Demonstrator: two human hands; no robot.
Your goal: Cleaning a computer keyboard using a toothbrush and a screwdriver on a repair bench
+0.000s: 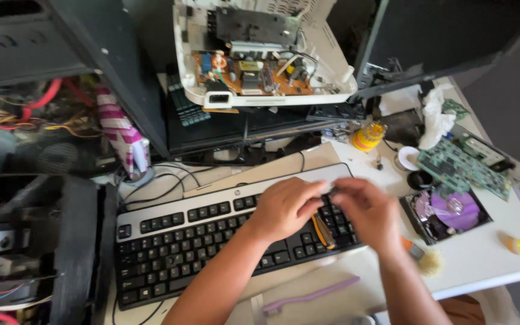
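From the head view, a black and silver keyboard [212, 241] lies slanted across a white table [482, 259], and everything else is placed from it. Both hands meet over the keyboard's right end. The left hand [284, 207] rests curled on the keys with its fingers bent toward the right hand [368, 210], which is blurred; whether either hand grips anything I cannot tell. Between the two wrists a yellow-handled tool [322, 230] lies across the keys.

Just right of the keyboard sits an opened hard drive [449, 213] with a shiny purple platter, and a green circuit board [461, 165] lies beyond it. A small brush [424, 256] lies by the right wrist. In front of the keyboard is a purple toothbrush [311, 295]. Behind the keyboard, an opened white device casing [260, 54] shows an orange board inside.
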